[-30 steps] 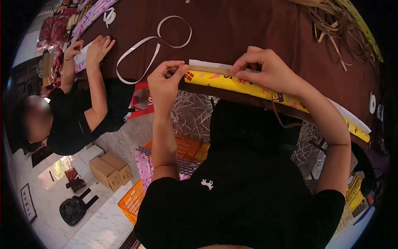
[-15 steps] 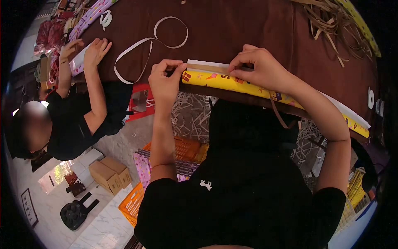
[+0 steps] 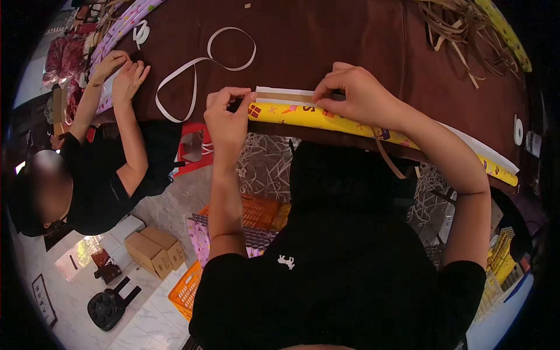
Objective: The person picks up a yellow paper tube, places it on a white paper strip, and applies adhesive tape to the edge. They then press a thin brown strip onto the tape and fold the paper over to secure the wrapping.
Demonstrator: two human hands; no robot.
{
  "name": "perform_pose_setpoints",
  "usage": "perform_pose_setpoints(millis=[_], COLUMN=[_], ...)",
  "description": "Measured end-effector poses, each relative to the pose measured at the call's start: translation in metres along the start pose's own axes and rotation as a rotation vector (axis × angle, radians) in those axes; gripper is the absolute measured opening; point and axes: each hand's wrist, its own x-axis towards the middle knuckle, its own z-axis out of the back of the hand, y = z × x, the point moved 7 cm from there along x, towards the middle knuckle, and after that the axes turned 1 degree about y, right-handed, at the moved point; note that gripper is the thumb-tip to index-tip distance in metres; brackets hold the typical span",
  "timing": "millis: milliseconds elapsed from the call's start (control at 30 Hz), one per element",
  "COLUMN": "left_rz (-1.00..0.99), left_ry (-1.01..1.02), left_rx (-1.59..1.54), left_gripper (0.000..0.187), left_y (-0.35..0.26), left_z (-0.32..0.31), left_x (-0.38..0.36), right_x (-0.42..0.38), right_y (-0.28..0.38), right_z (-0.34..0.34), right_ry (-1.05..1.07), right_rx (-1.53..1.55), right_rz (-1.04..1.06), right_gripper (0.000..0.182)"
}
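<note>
A long roll of yellow printed paper [image 3: 286, 114] lies along the table's near edge, its white margin [image 3: 280, 90] turned up behind it. On this margin runs a thin brown tape strip [image 3: 284, 97], and a loose brown length [image 3: 387, 156] hangs over the front of the roll. My left hand [image 3: 228, 119] pinches the strip and paper at the roll's left end, thumb against forefinger. Farther right, my right hand [image 3: 353, 96] is closed in a pinch on the strip, over the paper. The roll's middle right is partly hidden under my right forearm.
A looped white ribbon [image 3: 233, 69] lies on the brown tablecloth [image 3: 326, 35]. Brown strips [image 3: 452, 29] are heaped at the back right, near a white tape roll [image 3: 518, 132]. At left, a co-worker's hands [image 3: 129, 81] are over pink paper. Orange crates [image 3: 186, 289] stand below.
The view has shifted slightly. My hands keep their pinches at nearly the same places on the strip. The co-worker's two hands have come closer together.
</note>
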Motion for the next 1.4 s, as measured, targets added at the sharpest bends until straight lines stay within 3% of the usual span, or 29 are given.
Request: perform_pose_setpoints(millis=[533, 733, 800, 967, 1100, 1333, 1400], left_rz=[-0.024, 0.043, -0.241, -0.681, -0.645, -0.688, -0.640], left_ry=[0.040, -0.071, -0.240, 0.037, 0.080, 0.164, 0.295], left_rx=[0.037, 0.008, 0.083, 0.206, 0.258, 0.354, 0.317], left_gripper=[0.018, 0.019, 0.012, 0.016, 0.033, 0.040, 0.042], left_y=[0.003, 0.008, -0.033, -0.100, -0.096, -0.102, -0.101], left_z=[-0.001, 0.010, 0.021, -0.035, -0.054, -0.050, -0.049], left_x=[0.006, 0.005, -0.010, -0.061, -0.068, -0.066, -0.065], right_x=[0.002, 0.002, 0.002, 0.002, 0.000, -0.002, -0.003], right_y=[-0.005, -0.003, -0.004, -0.004, -0.001, -0.001, 0.003], right_z=[-0.005, -0.005, -0.005, -0.006, -0.002, 0.000, -0.001], right_ry=[0.032, 0.024, 0.043, 0.002, -0.044, -0.058, -0.032], right_rx=[-0.038, -0.044, -0.037, -0.045, -0.017, 0.072, 0.037], right_rz=[-0.034, -0.020, -0.046, -0.006, 0.057, 0.020, 0.030], right_gripper=[0.017, 0.017, 0.017, 0.017, 0.015, 0.014, 0.017])
